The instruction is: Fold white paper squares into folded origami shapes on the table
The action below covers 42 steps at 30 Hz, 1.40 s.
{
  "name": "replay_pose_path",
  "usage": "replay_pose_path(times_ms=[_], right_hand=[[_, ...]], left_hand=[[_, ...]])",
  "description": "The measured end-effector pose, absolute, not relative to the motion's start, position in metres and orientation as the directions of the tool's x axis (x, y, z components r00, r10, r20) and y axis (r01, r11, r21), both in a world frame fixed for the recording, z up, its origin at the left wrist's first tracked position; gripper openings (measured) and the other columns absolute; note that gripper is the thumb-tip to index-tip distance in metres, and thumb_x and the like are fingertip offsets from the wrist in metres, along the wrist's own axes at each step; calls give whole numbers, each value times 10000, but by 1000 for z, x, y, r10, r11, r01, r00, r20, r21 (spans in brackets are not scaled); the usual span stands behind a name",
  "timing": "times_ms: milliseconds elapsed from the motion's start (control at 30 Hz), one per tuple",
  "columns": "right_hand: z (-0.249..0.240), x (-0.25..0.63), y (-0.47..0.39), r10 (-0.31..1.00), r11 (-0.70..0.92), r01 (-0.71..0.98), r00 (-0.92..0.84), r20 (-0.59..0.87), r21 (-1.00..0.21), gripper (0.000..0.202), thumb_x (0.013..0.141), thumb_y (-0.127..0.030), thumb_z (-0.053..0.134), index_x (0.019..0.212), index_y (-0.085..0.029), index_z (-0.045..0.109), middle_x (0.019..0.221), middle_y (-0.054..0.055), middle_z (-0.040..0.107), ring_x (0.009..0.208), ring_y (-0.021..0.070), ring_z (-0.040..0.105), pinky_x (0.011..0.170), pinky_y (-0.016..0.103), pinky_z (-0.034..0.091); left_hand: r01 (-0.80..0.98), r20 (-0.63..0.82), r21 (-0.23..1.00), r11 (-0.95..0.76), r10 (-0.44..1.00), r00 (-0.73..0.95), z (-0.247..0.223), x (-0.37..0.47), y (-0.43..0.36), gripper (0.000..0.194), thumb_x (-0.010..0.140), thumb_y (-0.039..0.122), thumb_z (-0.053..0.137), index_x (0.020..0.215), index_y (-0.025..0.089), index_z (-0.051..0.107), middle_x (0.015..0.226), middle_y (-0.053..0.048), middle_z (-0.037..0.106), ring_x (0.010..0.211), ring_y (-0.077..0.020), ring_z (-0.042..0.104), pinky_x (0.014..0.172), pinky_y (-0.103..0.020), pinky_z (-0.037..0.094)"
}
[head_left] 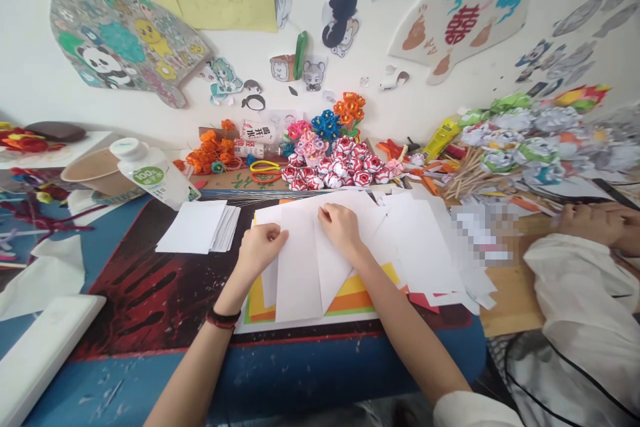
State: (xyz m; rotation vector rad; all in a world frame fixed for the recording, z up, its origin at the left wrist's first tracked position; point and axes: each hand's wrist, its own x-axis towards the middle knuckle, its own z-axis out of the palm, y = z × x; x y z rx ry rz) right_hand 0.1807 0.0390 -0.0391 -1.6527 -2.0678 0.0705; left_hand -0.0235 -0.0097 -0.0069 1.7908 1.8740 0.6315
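Observation:
A white paper strip [299, 273] stands out in the middle, over other white sheets and a stack of coloured paper [360, 290]. At its upper left edge my left hand [261, 247] is closed, thumb and finger pinching the strip. My right hand [343, 230] is also closed, its fingertips pinching the white paper at the strip's upper right. Left of my hands lies a pile of small white squares [193, 227]. More loose white sheets [425, 247] spread out to the right of my right forearm.
Behind the paper are red and white paper flowers [345, 167] and orange ones [213, 150]. A white bottle [153, 173] leans at the back left. A white box [50, 353] sits front left. At the right rest another person's hands [593, 223].

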Motion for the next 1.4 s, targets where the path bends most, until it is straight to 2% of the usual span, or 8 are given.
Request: replay_pose_path(times_ms=[167,300,433,600,833,1167,1300,1400], right_hand=[[-35,182,29,906,219,900,-44,420,-377,331,927,-300,438,652,-198,593,645,34,647,587,142,523,572,281,247],[-26,183,23,862,223,881,21,507,-417,379,951,-304,390,653,-191,595,651,52,644,613,147,531,608,284,279],[-22,183,31,866,225,885,10,500,-407,356,948,-303,404,658,-194,579,658,44,635,634,147,529,618,283,280],[-36,182,57,939,202,918,-83,335,-341,280,916,-278,476,667,-196,575,714,29,647,680,151,537,597,273,270],[-49,180,66,966,188,949,-133,222,-253,195,944,-247,443,870,-190,615,887,71,673,822,184,566,659,269,317],[-50,180,66,963,187,957,-134,233,-223,181,943,-252,449,875,-190,604,853,59,674,803,187,566,650,279,302],[-48,180,65,953,199,955,-136,271,-220,177,926,-249,471,845,-188,616,836,51,678,780,176,568,635,279,290],[-46,180,64,942,213,949,-136,308,-233,197,911,-240,484,782,-191,624,793,34,682,740,157,570,615,277,272]], left_hand=[[777,157,618,-119,987,26,-7,-22,-11,266,833,387,519,687,187,618,540,33,521,518,-109,433,578,-230,313],[685,229,719,-117,971,-75,-11,-23,-4,305,842,444,522,765,175,643,548,34,509,524,-109,429,557,-225,319],[662,179,745,-82,981,-80,-13,-18,8,338,855,469,494,817,174,656,608,15,593,558,-125,508,577,-223,358],[810,117,586,8,989,-94,-15,-7,20,331,857,432,479,732,182,656,589,-5,608,590,-146,548,594,-236,324],[915,-30,373,151,988,-151,-14,-4,21,377,843,479,444,657,205,625,688,-64,660,687,-211,581,547,-254,253],[919,-63,372,129,992,-114,-13,-12,14,383,848,479,446,633,212,616,639,-51,636,675,-215,591,558,-255,265],[881,-98,432,194,981,-168,-6,-15,5,491,869,587,365,680,227,639,664,-40,654,692,-217,597,563,-249,276],[846,-191,483,226,970,-150,3,-12,-1,604,867,664,280,622,224,611,627,-27,649,665,-207,592,583,-248,297]])
